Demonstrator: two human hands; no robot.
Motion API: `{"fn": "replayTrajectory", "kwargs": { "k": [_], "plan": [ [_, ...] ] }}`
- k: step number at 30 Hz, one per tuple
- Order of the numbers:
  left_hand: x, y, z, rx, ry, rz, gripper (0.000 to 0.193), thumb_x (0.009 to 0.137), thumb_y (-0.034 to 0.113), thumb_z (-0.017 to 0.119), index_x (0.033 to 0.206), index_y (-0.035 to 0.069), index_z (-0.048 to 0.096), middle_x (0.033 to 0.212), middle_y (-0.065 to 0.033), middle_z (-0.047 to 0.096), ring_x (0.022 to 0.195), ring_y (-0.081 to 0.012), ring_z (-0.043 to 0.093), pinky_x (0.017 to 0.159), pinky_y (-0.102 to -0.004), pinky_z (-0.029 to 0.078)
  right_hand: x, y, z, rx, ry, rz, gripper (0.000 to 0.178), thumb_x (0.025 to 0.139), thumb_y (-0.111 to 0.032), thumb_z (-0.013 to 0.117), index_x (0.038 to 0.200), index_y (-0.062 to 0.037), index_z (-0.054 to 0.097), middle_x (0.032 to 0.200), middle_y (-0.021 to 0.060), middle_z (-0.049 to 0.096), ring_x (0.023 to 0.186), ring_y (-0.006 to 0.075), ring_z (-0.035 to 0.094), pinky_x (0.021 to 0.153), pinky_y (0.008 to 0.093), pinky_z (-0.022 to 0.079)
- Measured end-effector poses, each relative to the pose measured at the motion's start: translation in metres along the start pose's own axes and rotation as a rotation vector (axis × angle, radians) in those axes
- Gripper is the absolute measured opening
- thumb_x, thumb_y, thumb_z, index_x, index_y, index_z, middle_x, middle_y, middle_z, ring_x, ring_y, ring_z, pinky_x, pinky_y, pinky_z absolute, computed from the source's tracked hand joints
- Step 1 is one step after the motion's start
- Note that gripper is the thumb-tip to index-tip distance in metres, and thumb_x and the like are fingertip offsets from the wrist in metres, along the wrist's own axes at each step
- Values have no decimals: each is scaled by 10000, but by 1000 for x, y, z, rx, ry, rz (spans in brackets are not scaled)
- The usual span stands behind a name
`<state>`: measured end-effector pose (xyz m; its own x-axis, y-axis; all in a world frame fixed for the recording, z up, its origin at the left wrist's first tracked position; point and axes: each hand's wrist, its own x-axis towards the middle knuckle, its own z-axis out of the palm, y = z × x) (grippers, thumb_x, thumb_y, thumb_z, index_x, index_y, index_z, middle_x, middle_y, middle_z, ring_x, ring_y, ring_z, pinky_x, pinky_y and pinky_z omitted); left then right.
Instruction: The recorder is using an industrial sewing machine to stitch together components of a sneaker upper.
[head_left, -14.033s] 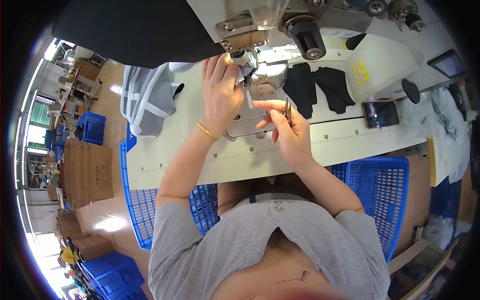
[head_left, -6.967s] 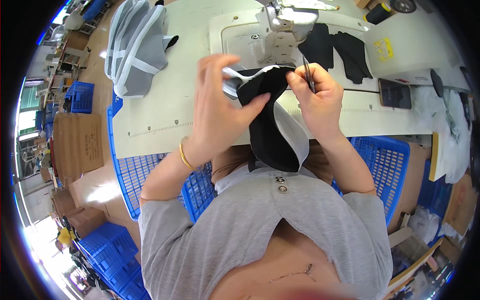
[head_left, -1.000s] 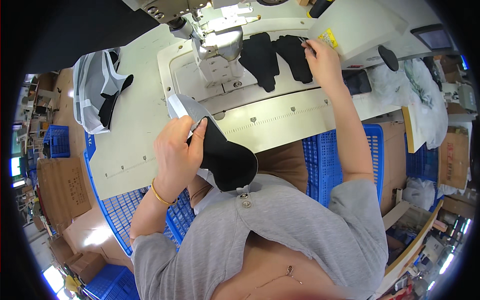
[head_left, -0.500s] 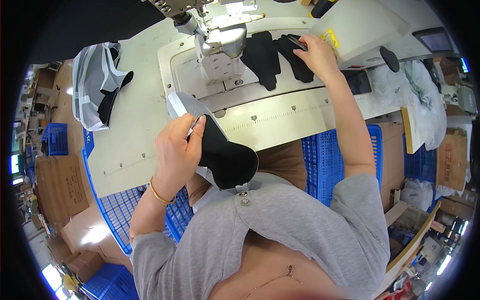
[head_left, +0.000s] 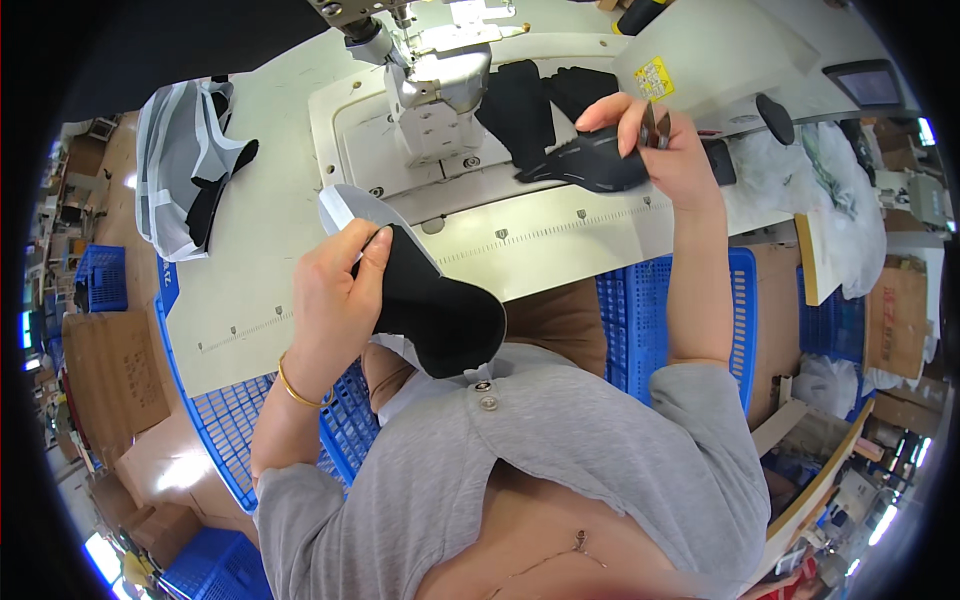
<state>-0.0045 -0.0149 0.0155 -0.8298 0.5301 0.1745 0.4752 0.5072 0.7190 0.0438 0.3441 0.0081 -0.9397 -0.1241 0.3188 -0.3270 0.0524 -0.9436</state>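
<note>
My left hand (head_left: pixel 338 285) pinches a black cut fabric piece (head_left: pixel 445 315) that hangs over the table's near edge. Grey fabric with a white strip (head_left: pixel 337 208) sticks out beyond those fingers. Above the table, right of the sewing machine (head_left: pixel 440 95), my right hand (head_left: pixel 668 150) grips a dark curved fabric piece (head_left: pixel 600 165) with pale marks on it. A pair of thread snips (head_left: pixel 655 128) is tucked in the same hand, its blades pointing up. Behind the held piece, two black fabric pieces (head_left: pixel 518 110) lie on the machine bed.
A stack of grey, white and black pieces (head_left: pixel 185 165) lies at the table's left. Blue baskets (head_left: pixel 632 325) stand under the near edge. At the right are a phone-like dark slab (head_left: pixel 718 162), clear plastic bags (head_left: pixel 835 190) and a white machine housing (head_left: pixel 720 60).
My right hand has picked a dark piece up off the pile on the machine bed and brought it nearer, turning it. The left hand keeps its piece, shifted slightly left.
</note>
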Motion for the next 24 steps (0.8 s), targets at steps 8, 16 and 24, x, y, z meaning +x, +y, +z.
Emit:
{"fn": "replayTrajectory", "kwargs": {
  "k": [8, 16, 24],
  "plan": [
    [1, 4, -1, -34, 1, -2, 177, 954, 122, 589, 848, -20, 592, 610, -76, 459, 557, -144, 394, 524, -289, 342, -12, -9, 5, -50, -54, -7, 206, 662, 101, 461, 746, -60, 556, 1050, 163, 675, 1011, 264, 646, 882, 341, 486],
    [2, 4, -3, -14, 2, -16, 178, 940, 123, 596, 832, -19, 600, 614, -136, 496, 530, -200, 440, 529, -314, 385, -12, -2, 7, 122, -69, 21, 212, 666, 106, 473, 784, -28, 587, 938, 135, 674, 928, 227, 650, 822, 325, 500],
    [2, -5, -6, -518, -28, -252, 202, 948, 151, 619, 922, -45, 659, 758, 15, 630, 720, -46, 520, 658, -218, 443, -9, -82, 96, 41, -11, 299, 92, 795, 73, 654, 878, 44, 629, 761, 112, 653, 594, 132, 607, 528, 256, 500]
  ]
}}
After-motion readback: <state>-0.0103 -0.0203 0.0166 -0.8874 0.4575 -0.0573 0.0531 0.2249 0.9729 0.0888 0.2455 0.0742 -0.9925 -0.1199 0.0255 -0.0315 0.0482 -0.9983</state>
